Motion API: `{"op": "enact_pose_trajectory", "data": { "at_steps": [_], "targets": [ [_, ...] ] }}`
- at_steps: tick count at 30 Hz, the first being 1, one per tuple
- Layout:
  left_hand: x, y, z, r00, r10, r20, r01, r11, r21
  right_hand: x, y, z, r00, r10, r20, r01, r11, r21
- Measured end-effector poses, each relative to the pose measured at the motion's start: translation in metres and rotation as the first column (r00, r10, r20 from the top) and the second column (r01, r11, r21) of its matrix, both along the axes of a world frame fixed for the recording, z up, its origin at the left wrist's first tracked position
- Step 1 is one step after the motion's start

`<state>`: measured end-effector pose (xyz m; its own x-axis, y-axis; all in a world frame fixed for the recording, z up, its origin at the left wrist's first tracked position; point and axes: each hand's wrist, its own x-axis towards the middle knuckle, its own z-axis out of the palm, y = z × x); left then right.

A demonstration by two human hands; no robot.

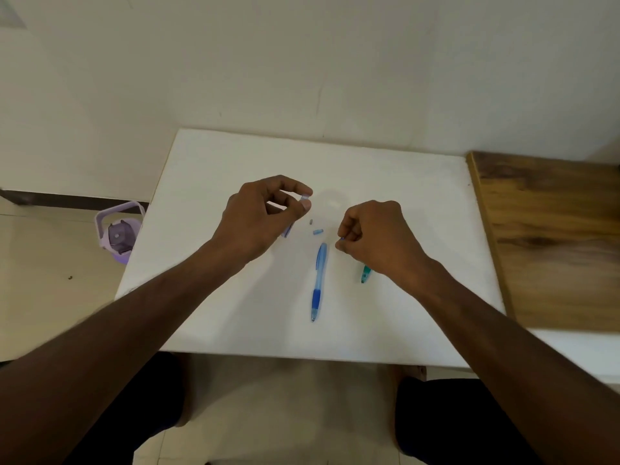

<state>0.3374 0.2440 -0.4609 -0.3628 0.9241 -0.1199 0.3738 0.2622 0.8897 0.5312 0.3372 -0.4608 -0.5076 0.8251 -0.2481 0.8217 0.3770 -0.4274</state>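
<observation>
A blue pen (318, 280) lies lengthwise in the middle of the white table (385, 182), tip toward me. Above it lie a small blue plastic piece (317, 232) and a tiny grey piece (311, 222). My left hand (261, 216) hovers over the table and pinches a pale blue pen barrel (288, 229) between thumb and fingers. My right hand (375, 236) is curled and pinches a thin blue part (341, 239) at its fingertips. A green pen (365, 274) lies under my right hand, mostly hidden.
A wooden surface (550, 236) adjoins the table on the right. A purple water bottle (119, 231) stands on the floor left of the table. A white wall rises behind the table. My knees show below the table's near edge.
</observation>
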Motion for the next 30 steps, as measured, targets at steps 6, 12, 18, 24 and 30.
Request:
{"op": "enact_pose_trajectory", "data": {
  "at_steps": [6, 12, 18, 24, 30],
  "targets": [
    [0.006, 0.002, 0.006, 0.999, 0.045, 0.018, -0.045, 0.998, -0.036, -0.001, -0.003, -0.003, 0.998, 0.022, 0.057, -0.022, 1.0, 0.005],
    [0.009, 0.006, 0.01, 0.977, 0.146, 0.155, -0.145, 0.989, -0.019, -0.009, -0.012, 0.011, 0.948, -0.018, -0.319, -0.016, 0.994, -0.105],
    [0.019, 0.008, 0.009, 0.967, 0.114, 0.227, -0.12, 0.993, 0.014, -0.015, -0.023, 0.017, 0.828, -0.129, -0.545, 0.142, 0.99, -0.018],
    [0.017, 0.021, 0.014, 0.06, -0.006, 0.998, -0.173, 0.985, 0.017, -0.011, -0.025, 0.034, 0.788, -0.021, -0.615, 0.089, 0.993, 0.08],
    [0.038, 0.024, 0.015, -0.083, -0.201, 0.976, -0.136, 0.973, 0.189, -0.007, -0.023, 0.04, 0.816, 0.033, -0.577, 0.022, 0.996, 0.088]
  ]
}}
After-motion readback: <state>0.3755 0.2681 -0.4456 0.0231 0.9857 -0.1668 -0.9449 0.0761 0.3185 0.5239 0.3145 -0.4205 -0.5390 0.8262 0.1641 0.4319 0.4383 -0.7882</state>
